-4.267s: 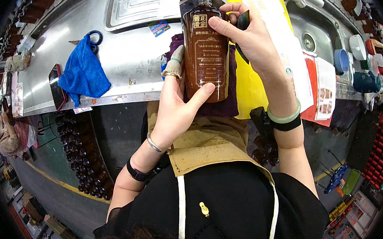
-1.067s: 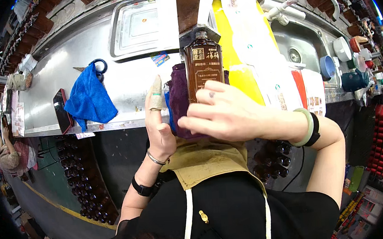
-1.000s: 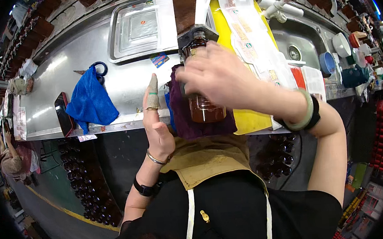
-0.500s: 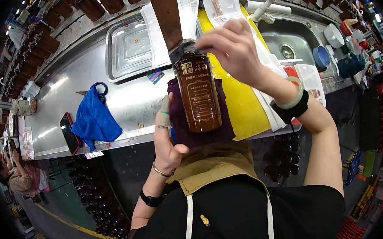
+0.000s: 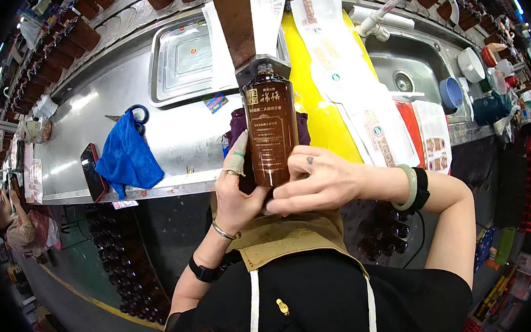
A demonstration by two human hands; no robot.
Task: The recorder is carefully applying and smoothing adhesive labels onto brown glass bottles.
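Note:
A brown glass bottle (image 5: pixel 271 119) with gold printing lies on its back, its neck away from me. Its neck end is at the foot of a brown post. Along the bottle's lower left side my left hand (image 5: pixel 237 190) is closed, a pale finger cover on one finger and the thumb near the base. My right hand (image 5: pixel 323 180) is closed at the lower right of the base, its fingers curled; what its fingertips hold is too small to make out. A dark purple cloth (image 5: pixel 303 128) shows on both sides of the bottle, mostly hidden beneath it.
The brown post (image 5: pixel 234 25) stands beyond the bottle. To the right lie a yellow mat (image 5: pixel 322 133), printed paper sheets (image 5: pixel 339 66) and a sink (image 5: pixel 387 53). At left are a blue cloth (image 5: pixel 128 155), scissors (image 5: pixel 140 113), a phone (image 5: pixel 93 173) and a metal tray (image 5: pixel 158 81).
My right hand has moved from above the bottle's neck down to its base. My left hand has come in against the bottle's side. A printed sheet now lies farther over the yellow mat.

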